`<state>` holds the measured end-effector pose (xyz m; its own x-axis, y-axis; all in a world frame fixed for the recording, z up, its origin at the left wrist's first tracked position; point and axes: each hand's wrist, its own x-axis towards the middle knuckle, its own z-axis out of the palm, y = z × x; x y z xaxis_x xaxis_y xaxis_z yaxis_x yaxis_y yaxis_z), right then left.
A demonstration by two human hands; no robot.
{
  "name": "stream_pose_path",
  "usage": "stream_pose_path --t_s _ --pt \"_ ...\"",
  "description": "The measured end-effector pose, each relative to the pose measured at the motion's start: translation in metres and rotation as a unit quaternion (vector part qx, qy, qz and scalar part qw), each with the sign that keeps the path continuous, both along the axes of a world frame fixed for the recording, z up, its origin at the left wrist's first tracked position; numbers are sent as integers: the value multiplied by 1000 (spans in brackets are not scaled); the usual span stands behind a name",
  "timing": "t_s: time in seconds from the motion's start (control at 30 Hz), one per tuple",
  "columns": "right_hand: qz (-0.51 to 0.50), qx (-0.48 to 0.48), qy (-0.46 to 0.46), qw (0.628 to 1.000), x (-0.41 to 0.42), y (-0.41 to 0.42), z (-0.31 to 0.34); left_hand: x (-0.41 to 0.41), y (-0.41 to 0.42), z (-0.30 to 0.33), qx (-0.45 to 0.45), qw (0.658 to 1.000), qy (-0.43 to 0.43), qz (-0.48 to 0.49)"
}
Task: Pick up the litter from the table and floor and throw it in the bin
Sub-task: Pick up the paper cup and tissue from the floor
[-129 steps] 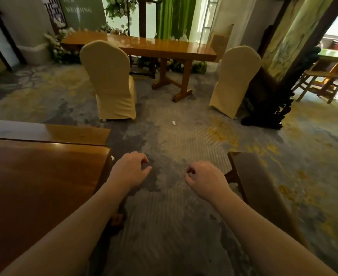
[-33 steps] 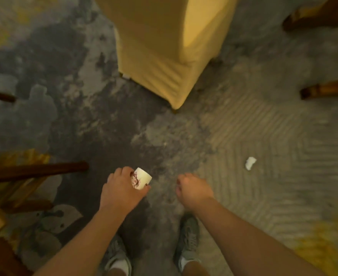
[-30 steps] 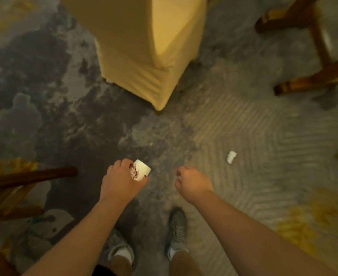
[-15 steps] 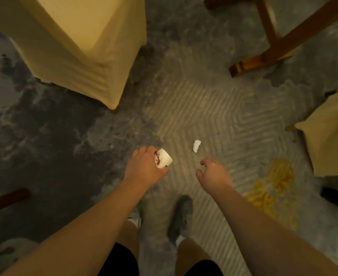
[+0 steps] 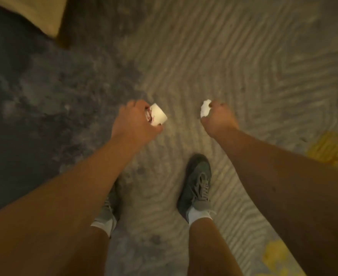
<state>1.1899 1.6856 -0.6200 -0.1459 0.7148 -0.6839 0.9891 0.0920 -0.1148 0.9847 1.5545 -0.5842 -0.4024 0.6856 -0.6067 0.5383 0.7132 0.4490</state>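
A cup (image 5: 157,117) is held in the left hand (image 5: 133,121); a paper scrap (image 5: 205,108) is pinched by the right hand (image 5: 219,119) above the carpet (image 5: 243,56).

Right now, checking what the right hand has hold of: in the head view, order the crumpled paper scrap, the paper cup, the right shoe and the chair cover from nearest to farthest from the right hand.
1. Crumpled paper scrap: pinched in the right hand.
2. Paper cup: to its left, held by the left hand.
3. Right shoe: below it, on the carpet.
4. Chair cover: far upper left corner.
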Motion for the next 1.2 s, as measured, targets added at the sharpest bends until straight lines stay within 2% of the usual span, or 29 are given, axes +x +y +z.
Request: stream_pose_path --t_s 0.17,0.23,0.37,0.47,0.57,0.67,0.7,0.77,0.8,0.83,0.9,1.03,1.2 --pt "-59 6 7 998 3 13 -89 13 -3 -77 0 1000 8 10" --pt "-46 12 -6 999 7 15 -112 18 -6 -95 -4 1000 4 6" --pt "-24 -3 -19 1000 10 11 -121 22 -12 -99 4 1000 8 4" --pt "-35 -29 -2 999 6 -1 -95 17 -17 -76 -2 1000 11 11" --pt "-40 -54 59 996 -7 -17 -32 2 -20 -23 -5 999 18 39" --pt "17 -75 134 988 -26 -23 58 -20 -23 56 -5 997 40 71" --pt "50 -72 150 985 -39 -16 105 -32 -20 103 -3 995 52 82" --pt "95 -60 172 979 -50 -13 139 -40 -20 129 -5 994 59 92" --pt "132 -38 207 969 -71 3 206 -57 -14 195 28 991 76 111" --pt "155 -28 215 964 -80 8 242 -62 -13 226 32 989 79 122" --pt "220 9 261 940 -109 22 333 -79 -12 312 83 978 111 154" --pt "316 77 313 893 -153 33 466 -99 -27 443 122 958 174 193" --pt "415 151 371 817 -198 -1 605 -106 -102 585 158 913 261 272"
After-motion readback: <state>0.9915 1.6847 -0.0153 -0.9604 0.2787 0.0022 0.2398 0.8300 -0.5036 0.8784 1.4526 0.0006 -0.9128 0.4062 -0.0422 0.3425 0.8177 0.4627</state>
